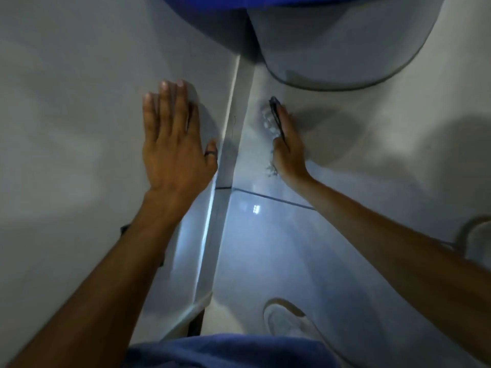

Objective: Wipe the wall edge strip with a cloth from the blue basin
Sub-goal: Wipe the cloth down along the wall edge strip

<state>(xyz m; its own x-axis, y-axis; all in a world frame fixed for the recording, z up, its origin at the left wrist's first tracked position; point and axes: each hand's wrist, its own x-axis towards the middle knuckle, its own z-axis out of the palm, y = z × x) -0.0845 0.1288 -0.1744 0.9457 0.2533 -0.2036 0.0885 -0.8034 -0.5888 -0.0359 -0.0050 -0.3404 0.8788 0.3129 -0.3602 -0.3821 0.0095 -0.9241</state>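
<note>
My left hand lies flat and open against the pale wall, just left of the wall edge strip, a thin light corner trim running from top centre down to the floor. My right hand presses a crumpled white cloth against the wall surface right of the strip; a dark edge of the cloth shows along my fingers. The blue basin appears only as a blue curved rim at the top of the view.
A large grey curved container stands at the top right beside the basin. A white shoe rests on the glossy tiled floor at the bottom. Blue clothing fills the bottom edge. Another curved grey rim sits at the right.
</note>
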